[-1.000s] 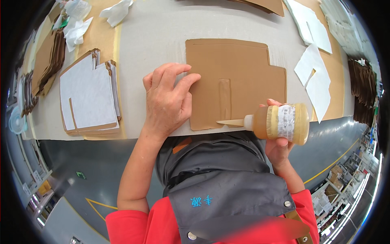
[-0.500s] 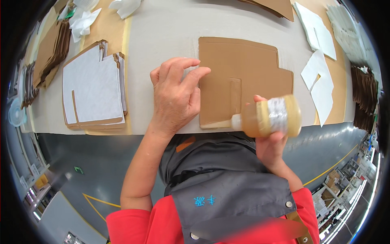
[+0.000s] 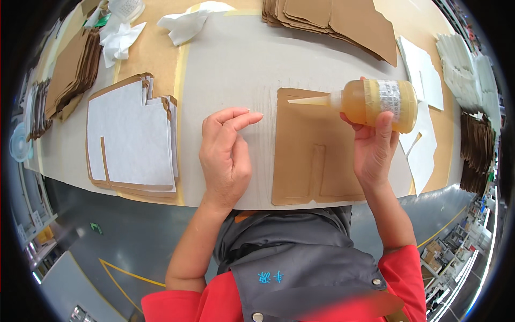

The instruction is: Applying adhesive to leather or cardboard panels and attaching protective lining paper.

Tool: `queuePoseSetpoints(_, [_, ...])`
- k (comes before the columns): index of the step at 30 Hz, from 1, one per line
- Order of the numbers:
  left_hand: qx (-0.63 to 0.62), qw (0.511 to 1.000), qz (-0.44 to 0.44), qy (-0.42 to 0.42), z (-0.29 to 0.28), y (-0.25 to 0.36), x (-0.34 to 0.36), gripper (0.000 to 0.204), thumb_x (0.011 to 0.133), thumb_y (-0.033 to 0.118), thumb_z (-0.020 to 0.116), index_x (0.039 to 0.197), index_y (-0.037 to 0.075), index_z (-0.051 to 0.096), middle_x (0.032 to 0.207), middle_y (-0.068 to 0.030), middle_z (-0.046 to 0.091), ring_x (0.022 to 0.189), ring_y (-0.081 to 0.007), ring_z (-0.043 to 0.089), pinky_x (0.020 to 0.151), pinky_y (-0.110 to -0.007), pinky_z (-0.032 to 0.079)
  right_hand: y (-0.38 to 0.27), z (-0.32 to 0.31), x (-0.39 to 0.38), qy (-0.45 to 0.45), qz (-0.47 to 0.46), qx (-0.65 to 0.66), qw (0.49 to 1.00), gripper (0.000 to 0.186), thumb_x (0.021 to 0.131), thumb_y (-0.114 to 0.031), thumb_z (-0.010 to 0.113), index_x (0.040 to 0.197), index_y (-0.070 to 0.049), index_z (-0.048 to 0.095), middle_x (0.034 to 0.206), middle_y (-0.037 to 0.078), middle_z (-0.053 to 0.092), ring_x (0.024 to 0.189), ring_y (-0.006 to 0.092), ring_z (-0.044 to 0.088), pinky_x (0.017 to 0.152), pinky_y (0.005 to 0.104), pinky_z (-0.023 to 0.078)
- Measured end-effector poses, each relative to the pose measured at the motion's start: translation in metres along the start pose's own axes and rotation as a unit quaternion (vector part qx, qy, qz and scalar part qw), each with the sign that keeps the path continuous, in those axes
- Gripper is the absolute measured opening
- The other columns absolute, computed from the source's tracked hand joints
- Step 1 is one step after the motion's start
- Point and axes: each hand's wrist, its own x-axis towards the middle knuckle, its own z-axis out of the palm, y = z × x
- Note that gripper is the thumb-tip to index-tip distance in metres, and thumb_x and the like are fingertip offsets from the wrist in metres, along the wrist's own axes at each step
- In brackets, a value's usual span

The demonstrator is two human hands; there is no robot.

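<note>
My right hand (image 3: 371, 153) grips a plastic glue bottle (image 3: 359, 102) of amber liquid on its side. Its tapered nozzle (image 3: 308, 100) points left over the far-left part of a brown shaped board (image 3: 298, 134); whether the tip touches the board is unclear. A narrow slot-like outline marks the board's near half, and the right hand and bottle hide part of its right side. Just left of the board hovers my left hand (image 3: 228, 147), empty, with its fingers loosely bent and two fingertips close to each other.
White-faced brown boards (image 3: 131, 134) lie stacked at the left, with more brown boards (image 3: 75, 72) beyond. Another brown stack (image 3: 332, 24) is at the far edge. White cut sheets (image 3: 421, 153) lie at the right, and crumpled white paper (image 3: 185, 24) at the far left.
The right hand has carried the bottle from the board's near edge to its far part. My left hand's fingertips have drawn closer together. The view has shifted, showing more of the far table.
</note>
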Motion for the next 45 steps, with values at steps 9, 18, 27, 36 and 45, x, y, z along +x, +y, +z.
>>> queuePoseSetpoints(9, [-0.002,1.0,-0.021,-0.022,-0.001,0.0,0.001,0.044,0.084,-0.015,0.042,0.108,0.006,0.072,0.117,-0.0094,0.061,0.101,-0.0175,0.058,0.082,-0.027,0.047,0.015,-0.002,0.012,-0.017,-0.021,-0.013,1.0,0.061,0.101,-0.045,0.058,0.148,-0.011,0.038,0.147,0.018,0.05,0.125,0.0253,0.058,0.093,0.0418,0.057])
queuePoseSetpoints(18, [0.008,1.0,-0.003,-0.022,0.0,0.001,0.001,0.042,0.085,-0.013,0.041,0.108,0.005,0.072,0.116,-0.0103,0.062,0.101,-0.0184,0.059,0.082,-0.028,0.047,0.007,-0.01,-0.015,-0.038,0.01,-0.017,0.999,0.065,0.101,-0.047,0.056,0.15,-0.01,0.035,0.149,0.021,0.047,0.126,0.0268,0.058,0.093,0.0415,0.057])
queuePoseSetpoints(27, [0.012,1.0,0.026,-0.001,0.002,-0.002,0.002,0.044,0.078,-0.015,0.043,0.104,0.005,0.073,0.111,-0.0105,0.063,0.099,-0.0239,0.058,0.077,-0.032,0.048,-0.002,-0.017,-0.049,-0.09,0.038,-0.049,0.994,0.078,0.095,-0.053,0.063,0.151,-0.008,0.032,0.146,0.024,0.048,0.131,0.0276,0.053,0.1,0.0398,0.053])
queuePoseSetpoints(36, [0.016,0.999,0.033,0.006,0.002,-0.003,0.0,0.043,0.079,-0.014,0.043,0.103,0.006,0.073,0.109,-0.0085,0.063,0.1,-0.0221,0.057,0.077,-0.031,0.048,0.0,-0.021,-0.09,-0.089,0.066,0.003,0.994,0.087,0.084,-0.049,0.079,0.145,0.0,0.04,0.14,0.022,0.054,0.128,0.0298,0.055,0.107,0.0429,0.046])
queuePoseSetpoints(45, [0.01,1.0,0.026,0.008,0.005,-0.001,0.003,0.043,0.079,-0.013,0.043,0.102,0.006,0.073,0.111,-0.0077,0.063,0.102,-0.0216,0.058,0.08,-0.032,0.048,-0.002,-0.051,-0.1,-0.163,-0.045,-0.037,0.985,0.103,0.066,-0.056,0.09,0.139,-0.009,0.035,0.136,0.018,0.053,0.126,0.0326,0.054,0.105,0.0518,0.046])
